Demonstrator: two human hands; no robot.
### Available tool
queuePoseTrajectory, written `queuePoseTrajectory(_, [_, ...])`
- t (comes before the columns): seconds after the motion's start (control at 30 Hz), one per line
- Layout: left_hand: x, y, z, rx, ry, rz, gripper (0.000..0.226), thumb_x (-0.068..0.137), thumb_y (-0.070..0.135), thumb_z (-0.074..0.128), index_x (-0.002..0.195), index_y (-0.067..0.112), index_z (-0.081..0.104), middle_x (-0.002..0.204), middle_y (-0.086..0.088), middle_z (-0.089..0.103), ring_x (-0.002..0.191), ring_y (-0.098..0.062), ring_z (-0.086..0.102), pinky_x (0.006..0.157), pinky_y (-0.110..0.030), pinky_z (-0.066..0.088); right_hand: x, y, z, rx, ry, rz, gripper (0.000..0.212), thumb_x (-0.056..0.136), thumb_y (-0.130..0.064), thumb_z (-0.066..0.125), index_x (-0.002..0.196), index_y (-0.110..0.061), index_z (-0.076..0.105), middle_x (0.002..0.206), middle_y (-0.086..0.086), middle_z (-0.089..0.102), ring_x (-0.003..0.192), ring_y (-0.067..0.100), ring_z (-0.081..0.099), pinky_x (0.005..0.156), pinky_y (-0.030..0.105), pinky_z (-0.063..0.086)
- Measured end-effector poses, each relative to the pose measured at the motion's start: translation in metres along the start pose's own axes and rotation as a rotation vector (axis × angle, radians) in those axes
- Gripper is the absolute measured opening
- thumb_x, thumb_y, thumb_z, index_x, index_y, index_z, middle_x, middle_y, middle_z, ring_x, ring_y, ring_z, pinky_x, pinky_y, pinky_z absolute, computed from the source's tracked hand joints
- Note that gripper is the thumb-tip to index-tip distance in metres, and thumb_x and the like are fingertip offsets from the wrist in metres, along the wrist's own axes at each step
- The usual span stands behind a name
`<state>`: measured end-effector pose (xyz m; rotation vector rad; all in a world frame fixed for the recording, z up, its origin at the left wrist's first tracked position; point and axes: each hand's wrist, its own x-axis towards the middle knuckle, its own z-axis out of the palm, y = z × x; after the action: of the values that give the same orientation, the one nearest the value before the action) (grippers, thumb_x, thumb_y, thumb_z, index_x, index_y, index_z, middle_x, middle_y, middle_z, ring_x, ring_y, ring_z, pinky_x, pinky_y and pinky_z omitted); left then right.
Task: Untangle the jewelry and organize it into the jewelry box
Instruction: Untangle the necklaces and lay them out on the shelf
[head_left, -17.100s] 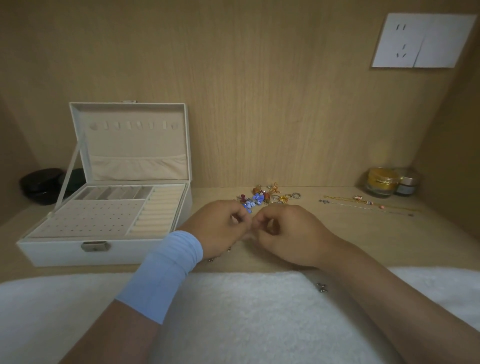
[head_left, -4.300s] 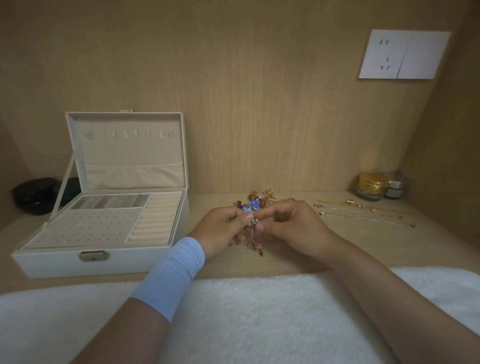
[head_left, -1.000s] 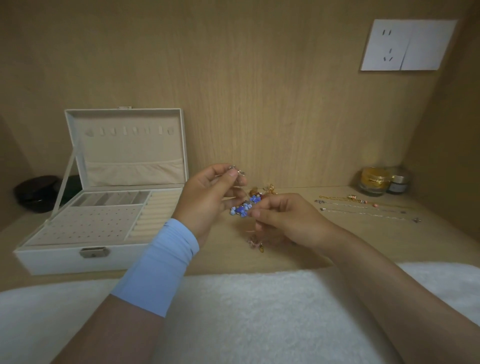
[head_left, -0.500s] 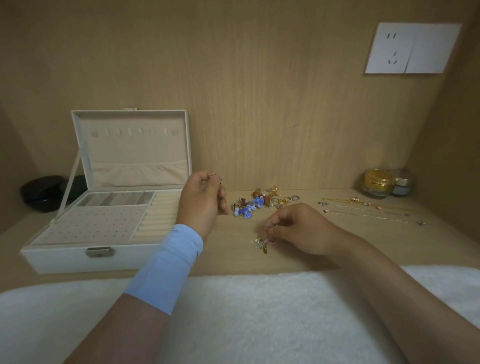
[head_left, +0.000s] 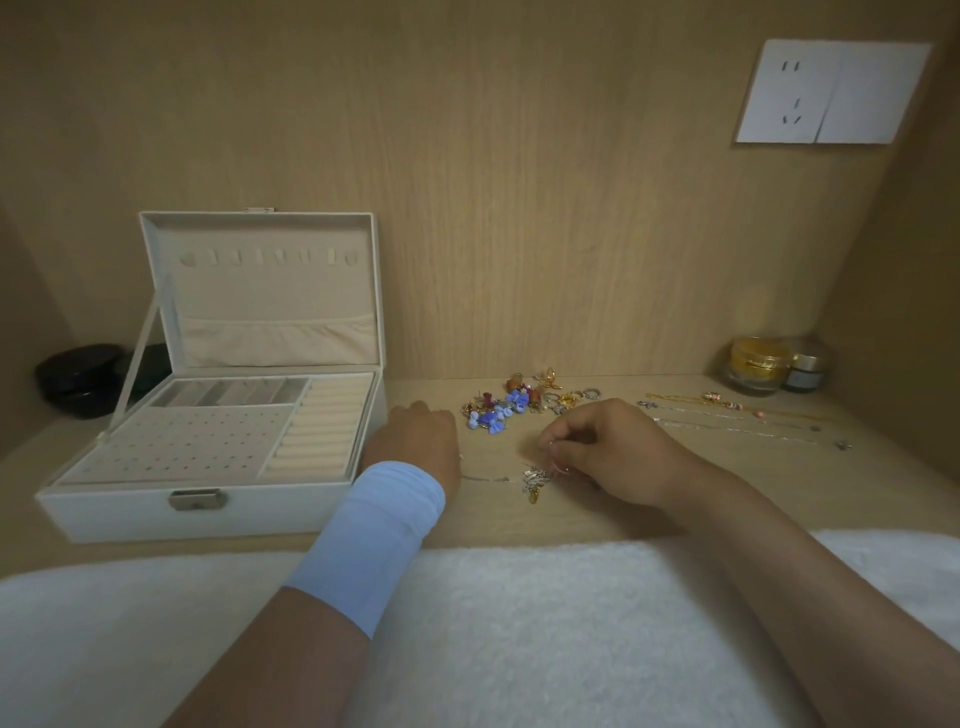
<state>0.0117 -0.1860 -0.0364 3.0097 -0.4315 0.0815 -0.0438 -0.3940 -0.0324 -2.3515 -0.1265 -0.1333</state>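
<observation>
Near one box (head_left: 208, 512), right hand (head_left: 618, 457) pinches one chain (head_left: 491, 478).

An open jewelry box (head_left: 156, 514) stands at the left of a wooden shelf (head_left: 597, 519), its lid upright. The left hand (head_left: 413, 441), with a blue wristband (head_left: 379, 530), rests back-up just beside the box's right wall; its fingers are hidden. A silver chain (head_left: 485, 477) runs from it to a charm cluster (head_left: 535, 479). The right hand (head_left: 613, 452) pinches a strand just above that cluster. Behind lies a pile of colourful jewelry (head_left: 511, 405), with straightened necklaces (head_left: 727, 410) to its right near two jars (head_left: 758, 364). A white towel (head_left: 519, 623) covers the near edge.
</observation>
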Motion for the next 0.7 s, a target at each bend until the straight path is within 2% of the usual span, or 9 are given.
queuePoseTrajectory(0.07, [-0.001, 0.002, 0.000, -0.027, 0.086, 0.065, 0.029, 0.094, 0.016, 0.053, 0.123, 0.018, 0.055, 0.124, -0.005, 0.049, 0.118, -0.026, 0.046, 0.095, -0.038, 0.046, -0.001, -0.003, 0.000, 0.044, 0.000, -0.014, 0.013, 0.094, -0.010, 0.066, 0.090, -0.017, 0.077, 0.067, -0.009, 0.070, 0.049, -0.004, 0.056, 0.054, 0.010, 0.040])
queuePoseTrajectory(0.17, [-0.005, 0.015, 0.000, -0.503, 0.166, 0.242, 0.035, 0.096, 0.009, 0.051, 0.127, 0.021, 0.058, 0.125, 0.001, 0.059, 0.119, -0.018, 0.052, 0.102, -0.028, 0.041, -0.001, -0.007, 0.002, 0.135, 0.064, -0.058, 0.013, 0.093, -0.007, 0.067, 0.092, -0.013, 0.078, 0.065, -0.008, 0.067, 0.044, -0.001, 0.053, 0.046, 0.009, 0.039])
queuePoseTrajectory(0.23, [-0.008, 0.027, 0.002, -0.801, 0.055, 0.295, 0.034, 0.096, 0.007, 0.047, 0.123, 0.024, 0.061, 0.121, 0.002, 0.066, 0.114, -0.013, 0.060, 0.102, -0.025, 0.042, 0.000, -0.009, 0.002, 0.199, 0.109, -0.082, 0.016, 0.093, -0.008, 0.068, 0.089, -0.019, 0.078, 0.061, -0.008, 0.065, 0.038, 0.003, 0.045, 0.040, 0.015, 0.037])
queuePoseTrajectory(0.33, [-0.006, 0.030, 0.005, -0.940, -0.078, 0.278, 0.027, 0.096, 0.014, 0.045, 0.110, 0.028, 0.064, 0.105, 0.003, 0.073, 0.100, -0.017, 0.068, 0.098, -0.037, 0.049, -0.001, -0.012, 0.001, 0.289, 0.140, -0.082, 0.019, 0.095, -0.012, 0.066, 0.087, -0.025, 0.077, 0.057, -0.004, 0.063, 0.035, 0.020, 0.040, 0.036, 0.023, 0.035])
queuePoseTrajectory(0.47, [-0.003, 0.023, -0.002, -1.158, -0.217, 0.203, 0.018, 0.100, 0.014, 0.051, 0.104, 0.012, 0.068, 0.079, -0.001, 0.073, 0.065, -0.019, 0.066, 0.073, -0.031, 0.055, -0.002, -0.012, -0.002, 0.353, 0.138, -0.035, 0.013, 0.098, -0.014, 0.063, 0.093, -0.017, 0.074, 0.048, -0.011, 0.057, 0.037, 0.021, 0.040, 0.042, 0.034, 0.038])
queuePoseTrajectory(0.5, [-0.003, 0.020, -0.004, -1.169, -0.232, 0.194, 0.017, 0.100, 0.015, 0.052, 0.103, 0.012, 0.069, 0.075, -0.001, 0.071, 0.061, -0.017, 0.062, 0.068, -0.031, 0.054, -0.002, -0.012, -0.002, 0.361, 0.142, -0.027, 0.013, 0.098, -0.015, 0.063, 0.092, -0.018, 0.074, 0.048, -0.009, 0.056, 0.036, 0.021, 0.041, 0.042, 0.035, 0.038])
queuePoseTrajectory(0.57, [0.001, 0.014, -0.002, -1.092, -0.198, 0.182, 0.016, 0.097, 0.016, 0.055, 0.102, 0.015, 0.070, 0.074, 0.002, 0.070, 0.063, -0.016, 0.060, 0.071, -0.031, 0.053, -0.001, -0.011, -0.001, 0.350, 0.153, -0.010, 0.013, 0.097, -0.017, 0.064, 0.089, -0.020, 0.074, 0.050, -0.005, 0.058, 0.036, 0.023, 0.043, 0.040, 0.031, 0.037])
queuePoseTrajectory(0.63, [0.006, 0.007, 0.001, -0.760, -0.073, 0.212, 0.015, 0.092, 0.021, 0.061, 0.101, 0.025, 0.073, 0.081, 0.010, 0.066, 0.074, -0.013, 0.060, 0.082, -0.025, 0.049, 0.000, -0.008, -0.001, 0.327, 0.160, 0.027, 0.012, 0.096, -0.021, 0.066, 0.088, -0.021, 0.074, 0.055, 0.002, 0.063, 0.036, 0.026, 0.047, 0.040, 0.027, 0.037])
queuePoseTrajectory(0.7, [0.003, 0.004, 0.000, -0.465, -0.059, 0.261, 0.015, 0.085, 0.030, 0.070, 0.099, 0.032, 0.075, 0.083, 0.018, 0.060, 0.083, -0.006, 0.058, 0.086, -0.021, 0.045, 0.001, -0.004, -0.002, 0.260, 0.143, 0.057, 0.012, 0.095, -0.023, 0.067, 0.085, -0.023, 0.074, 0.056, 0.003, 0.064, 0.040, 0.025, 0.052, 0.041, 0.025, 0.039])
